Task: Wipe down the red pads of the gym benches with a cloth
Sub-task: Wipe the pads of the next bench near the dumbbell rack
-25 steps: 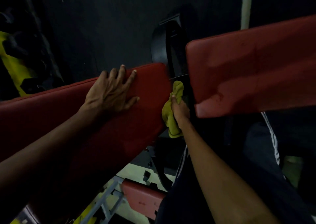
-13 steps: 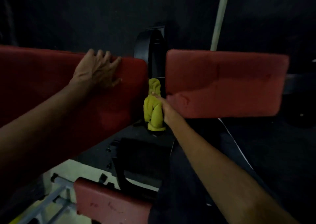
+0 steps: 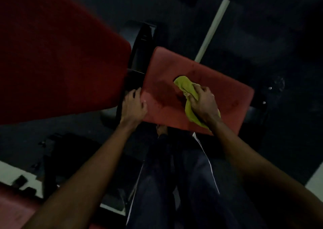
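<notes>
In the centre right of the frame, the right hand (image 3: pixel 204 104) is lying on the small red rectangular seat pad (image 3: pixel 227 92), its fingers curling tightly round a crumpled yellow cloth (image 3: pixel 185 85) and pressing it against the padded top. One end of the yellow cloth is poking out above the knuckles towards the middle of the seat pad, and the other end is trailing beneath the wrist towards the pad's lower edge.

Just left of centre, the left hand (image 3: pixel 133 106) is gripping the left edge of the seat pad. Its fingers are bunching close together and hooking over the edge into the dark gap, while the thumb is resting on the top surface.

The fingertips of both hands are hiding, under the cloth or behind the pad edge. The large dark red back pad (image 3: pixel 61 54) is filling the upper left and running out of the frame. The black metal frame (image 3: pixel 139 54) between the two pads is hard to make out in the dim light. Dark trousers with white side stripes (image 3: pixel 157 185) are showing at the bottom centre.
</notes>
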